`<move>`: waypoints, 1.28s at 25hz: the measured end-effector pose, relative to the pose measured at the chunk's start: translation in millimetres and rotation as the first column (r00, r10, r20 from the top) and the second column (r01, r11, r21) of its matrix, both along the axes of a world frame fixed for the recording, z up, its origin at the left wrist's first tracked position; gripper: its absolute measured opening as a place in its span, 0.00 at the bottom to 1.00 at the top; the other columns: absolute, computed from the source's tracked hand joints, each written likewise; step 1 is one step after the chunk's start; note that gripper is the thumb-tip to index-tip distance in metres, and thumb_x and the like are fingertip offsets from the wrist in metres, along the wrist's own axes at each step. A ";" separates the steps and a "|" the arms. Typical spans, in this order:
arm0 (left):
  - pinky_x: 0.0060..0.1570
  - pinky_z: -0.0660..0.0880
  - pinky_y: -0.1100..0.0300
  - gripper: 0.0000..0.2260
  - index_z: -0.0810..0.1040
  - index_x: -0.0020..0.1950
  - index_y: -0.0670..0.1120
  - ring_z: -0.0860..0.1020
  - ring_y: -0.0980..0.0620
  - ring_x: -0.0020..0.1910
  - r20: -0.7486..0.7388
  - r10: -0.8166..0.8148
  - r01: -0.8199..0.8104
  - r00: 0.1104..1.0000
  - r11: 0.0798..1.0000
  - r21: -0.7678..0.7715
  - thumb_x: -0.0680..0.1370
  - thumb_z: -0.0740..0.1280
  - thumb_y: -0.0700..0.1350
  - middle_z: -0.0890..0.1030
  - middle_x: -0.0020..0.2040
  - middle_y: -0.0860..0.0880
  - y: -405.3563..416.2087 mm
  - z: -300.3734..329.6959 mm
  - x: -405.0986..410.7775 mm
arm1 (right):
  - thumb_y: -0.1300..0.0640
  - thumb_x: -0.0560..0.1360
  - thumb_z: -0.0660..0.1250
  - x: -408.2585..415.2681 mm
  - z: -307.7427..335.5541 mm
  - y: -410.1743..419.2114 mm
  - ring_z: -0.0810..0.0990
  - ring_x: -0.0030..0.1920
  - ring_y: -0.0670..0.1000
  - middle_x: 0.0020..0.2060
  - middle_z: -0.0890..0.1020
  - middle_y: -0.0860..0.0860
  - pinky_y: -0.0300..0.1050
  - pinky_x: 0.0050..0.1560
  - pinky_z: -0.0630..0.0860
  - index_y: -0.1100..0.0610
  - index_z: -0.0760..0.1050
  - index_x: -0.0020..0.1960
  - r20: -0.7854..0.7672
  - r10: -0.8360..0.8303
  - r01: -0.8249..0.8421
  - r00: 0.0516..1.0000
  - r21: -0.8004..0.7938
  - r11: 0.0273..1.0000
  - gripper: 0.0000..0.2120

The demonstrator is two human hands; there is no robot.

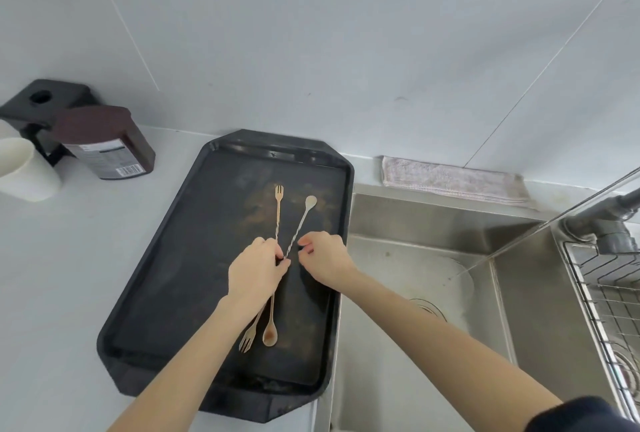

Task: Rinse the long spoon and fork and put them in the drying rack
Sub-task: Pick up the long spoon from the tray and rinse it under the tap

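Two long utensils with twisted handles lie crossed on a black tray [173, 258] left of the sink. The copper-coloured long fork [278, 204] points its tines away from me and ends in a spoon bowl near me. The silver long spoon [304, 215] has its bowl at the far right and a fork end near me. My left hand [258, 274] covers the crossing, fingertips pinched on the fork's handle. Just right of the silver handle, my right hand [325, 258] hovers with curled fingers and holds nothing. The wire drying rack [602, 293] sits at the far right.
A steel sink [415, 223] lies right of the tray; a thin stream of water runs into it from the grey faucet [609, 220]. A folded towel [450, 178] lies behind the sink. A brown jar [104, 144], a white cup [24, 168] and a black holder [45, 99] stand at the back left.
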State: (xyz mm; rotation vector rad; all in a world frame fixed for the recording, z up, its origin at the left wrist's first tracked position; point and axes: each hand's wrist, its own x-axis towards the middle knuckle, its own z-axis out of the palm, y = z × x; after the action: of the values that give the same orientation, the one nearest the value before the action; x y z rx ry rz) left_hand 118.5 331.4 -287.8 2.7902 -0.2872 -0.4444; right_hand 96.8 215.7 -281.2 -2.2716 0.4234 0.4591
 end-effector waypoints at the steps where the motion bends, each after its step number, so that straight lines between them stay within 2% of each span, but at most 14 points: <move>1: 0.50 0.77 0.54 0.10 0.79 0.53 0.46 0.80 0.47 0.50 0.000 0.013 -0.013 1.000 1.000 0.002 0.77 0.64 0.49 0.80 0.53 0.46 -0.8 -0.7 0.5 | 0.62 0.77 0.59 1.9 -2.1 2.3 0.79 0.58 0.59 0.57 0.80 0.60 0.50 0.64 0.74 0.61 0.73 0.64 -0.022 -0.061 0.062 0.998 0.060 0.996 0.16; 6: 0.49 0.77 0.55 0.10 0.81 0.51 0.46 0.81 0.45 0.50 -0.024 0.050 -0.049 0.998 0.998 0.046 0.76 0.65 0.49 0.83 0.51 0.46 -2.3 -0.4 3.3 | 0.65 0.75 0.64 3.4 -4.2 8.3 0.82 0.55 0.58 0.55 0.82 0.61 0.50 0.62 0.77 0.64 0.72 0.64 -0.129 -0.262 0.289 0.956 0.284 0.914 0.17; 9: 0.48 0.77 0.55 0.11 0.82 0.51 0.46 0.81 0.46 0.49 -0.041 0.059 -0.056 0.997 0.996 0.067 0.76 0.65 0.50 0.84 0.50 0.47 -1.0 -0.2 3.3 | 0.65 0.74 0.66 1.0 -0.9 9.2 0.83 0.52 0.56 0.55 0.82 0.61 0.46 0.56 0.80 0.63 0.71 0.65 -0.211 -0.336 0.393 0.918 0.378 0.838 0.19; 11: 0.47 0.77 0.57 0.10 0.82 0.51 0.46 0.81 0.47 0.49 -0.050 0.066 -0.062 0.997 0.995 0.077 0.76 0.65 0.50 0.84 0.50 0.47 -0.2 1.3 3.0 | 0.65 0.74 0.66 -1.0 1.4 11.2 0.83 0.47 0.53 0.54 0.82 0.60 0.41 0.49 0.79 0.62 0.71 0.65 -0.243 -0.356 0.428 0.903 0.411 0.805 0.19; 13: 0.47 0.77 0.57 0.10 0.81 0.51 0.46 0.81 0.46 0.49 -0.050 0.068 -0.064 0.996 0.995 0.070 0.76 0.65 0.49 0.84 0.50 0.47 1.7 1.7 2.0 | 0.65 0.75 0.66 -1.7 1.3 14.1 0.82 0.47 0.52 0.55 0.82 0.60 0.41 0.48 0.79 0.62 0.71 0.64 -0.239 -0.367 0.436 0.899 0.413 0.800 0.18; 16: 0.48 0.77 0.54 0.09 0.80 0.51 0.46 0.80 0.44 0.50 -0.038 0.088 -0.088 0.995 0.996 0.020 0.77 0.62 0.47 0.83 0.51 0.46 5.8 1.6 -0.5 | 0.65 0.75 0.65 -0.3 -1.3 18.4 0.83 0.50 0.53 0.56 0.82 0.60 0.45 0.57 0.79 0.62 0.72 0.63 -0.182 -0.368 0.410 0.912 0.355 0.840 0.16; 18: 0.47 0.76 0.57 0.10 0.78 0.54 0.45 0.80 0.44 0.50 -0.025 0.096 -0.096 0.995 0.995 -0.021 0.78 0.62 0.47 0.83 0.52 0.45 7.6 0.6 -1.0 | 0.65 0.76 0.64 1.7 -3.2 21.0 0.83 0.52 0.55 0.56 0.82 0.60 0.48 0.60 0.78 0.63 0.73 0.62 -0.152 -0.359 0.389 0.921 0.318 0.864 0.15; 21: 0.47 0.76 0.57 0.10 0.74 0.56 0.43 0.81 0.45 0.50 -0.030 0.115 -0.116 0.993 0.993 -0.033 0.78 0.63 0.46 0.82 0.53 0.44 8.2 1.2 -0.1 | 0.65 0.76 0.63 3.4 -5.5 23.5 0.82 0.55 0.57 0.55 0.82 0.61 0.52 0.60 0.78 0.63 0.74 0.61 -0.131 -0.347 0.371 0.929 0.290 0.882 0.14; 24: 0.51 0.77 0.53 0.10 0.75 0.56 0.42 0.81 0.44 0.51 -0.070 0.137 -0.138 0.988 0.990 -0.005 0.78 0.63 0.45 0.82 0.54 0.42 7.7 1.5 1.4 | 0.65 0.76 0.63 2.9 -5.7 23.0 0.83 0.53 0.56 0.55 0.82 0.61 0.50 0.59 0.78 0.63 0.74 0.61 -0.126 -0.349 0.371 0.929 0.300 0.879 0.13; 28: 0.51 0.76 0.53 0.09 0.77 0.53 0.42 0.80 0.43 0.51 -0.124 0.142 -0.152 0.982 0.985 -0.078 0.76 0.66 0.45 0.83 0.52 0.43 5.2 4.6 0.7 | 0.64 0.76 0.63 1.5 -7.2 22.7 0.82 0.54 0.56 0.56 0.81 0.59 0.48 0.59 0.79 0.62 0.75 0.61 -0.116 -0.344 0.363 0.932 0.323 0.874 0.14; 30: 0.51 0.76 0.53 0.09 0.77 0.52 0.42 0.80 0.43 0.52 -0.141 0.121 -0.140 0.983 0.981 -0.133 0.75 0.66 0.45 0.83 0.51 0.44 1.7 8.4 -3.3 | 0.61 0.75 0.64 0.2 -7.7 23.1 0.81 0.54 0.55 0.54 0.82 0.57 0.49 0.59 0.78 0.60 0.77 0.59 -0.109 -0.353 0.369 0.929 0.334 0.867 0.13; 32: 0.50 0.75 0.54 0.06 0.76 0.49 0.44 0.79 0.44 0.50 -0.148 0.104 -0.130 0.984 0.975 -0.180 0.75 0.65 0.46 0.82 0.48 0.45 -1.7 13.0 -8.0 | 0.59 0.74 0.65 -2.1 -6.1 21.1 0.78 0.49 0.53 0.47 0.81 0.54 0.49 0.58 0.78 0.59 0.79 0.56 -0.095 -0.373 0.382 0.923 0.349 0.856 0.11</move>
State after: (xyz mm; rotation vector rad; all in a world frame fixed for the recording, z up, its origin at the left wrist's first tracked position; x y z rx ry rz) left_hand 110.5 329.7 -274.8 2.5603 -0.1256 -0.5477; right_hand 94.7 236.8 -287.3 -1.7707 0.7193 0.3278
